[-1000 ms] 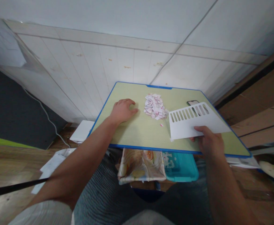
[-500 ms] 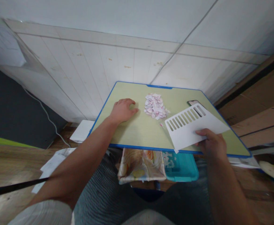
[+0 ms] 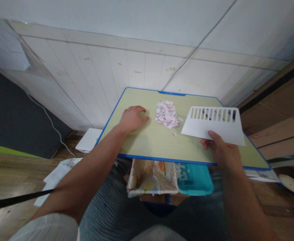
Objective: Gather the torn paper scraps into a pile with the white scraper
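Between thumb and fingers, my right hand (image 3: 223,149) grips a white slotted sheet (image 3: 212,129) by its near edge. A row of long slots runs along the sheet's far side, and it is held above the right half of the table (image 3: 152,144). My left hand (image 3: 134,118) rests on the left part of the table, fingers curved and apart, holding nothing. Just right of that hand lies a heap of small pale pink and white paper pieces (image 3: 167,113). One stray pink piece (image 3: 174,134) sits nearer to me, between the heap and the sheet.
Below the table's blue front edge are a fabric-lined bin (image 3: 152,192) and a teal plastic tray (image 3: 198,180) with small scraps in it. A white box (image 3: 87,140) stands at the table's left. The wall (image 3: 136,63) rises behind; cardboard (image 3: 285,100) stands at the right.
My right hand has turned the slotted sheet and lifted it, so its slots now lie further back and to the right. The left hand stays where it was.
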Motion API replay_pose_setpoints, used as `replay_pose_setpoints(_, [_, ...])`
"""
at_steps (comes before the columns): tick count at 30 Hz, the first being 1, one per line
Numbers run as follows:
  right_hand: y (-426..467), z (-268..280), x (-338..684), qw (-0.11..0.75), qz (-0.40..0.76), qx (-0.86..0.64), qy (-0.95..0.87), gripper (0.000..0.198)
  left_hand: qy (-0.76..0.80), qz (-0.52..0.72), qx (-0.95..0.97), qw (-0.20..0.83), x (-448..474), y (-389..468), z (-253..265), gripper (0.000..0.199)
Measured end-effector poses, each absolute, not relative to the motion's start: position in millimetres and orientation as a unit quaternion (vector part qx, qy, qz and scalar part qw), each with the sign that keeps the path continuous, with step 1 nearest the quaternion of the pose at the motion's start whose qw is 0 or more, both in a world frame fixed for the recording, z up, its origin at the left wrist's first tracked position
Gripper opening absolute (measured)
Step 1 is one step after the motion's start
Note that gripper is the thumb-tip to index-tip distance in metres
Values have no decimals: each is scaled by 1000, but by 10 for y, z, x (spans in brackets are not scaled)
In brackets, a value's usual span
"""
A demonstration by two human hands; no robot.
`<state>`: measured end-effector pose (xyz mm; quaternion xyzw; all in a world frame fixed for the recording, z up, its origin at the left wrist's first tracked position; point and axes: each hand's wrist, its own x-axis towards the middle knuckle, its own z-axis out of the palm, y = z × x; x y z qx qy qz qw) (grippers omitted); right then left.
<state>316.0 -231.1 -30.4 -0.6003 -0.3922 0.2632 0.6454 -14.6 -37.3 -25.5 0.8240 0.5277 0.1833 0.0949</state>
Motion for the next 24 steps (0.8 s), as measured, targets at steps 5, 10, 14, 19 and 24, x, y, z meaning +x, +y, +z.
replay_pose_setpoints(5, [-2340,-259,3158,545,228,-659,-465,51,532,178,822,95,-135,-398,-227,48])
replay_pose_setpoints(10, [-2341,-286,3197,487,197,-658,-539,62,535,172,822,94,-114,-419,-200,48])
replay_pose_setpoints(14, [-2335,-335,3204,521,215,-656,-501,53,532,175,824,90,-119,-409,-214,49])
replay_pose_setpoints(19, [-2344,-313,3154,585,223,-650,-430,34,531,178,824,86,-131,-388,-235,48])
replay_pose_setpoints(24, [-2342,-282,3112,645,228,-615,-391,28,532,182,822,89,-133,-376,-244,47])
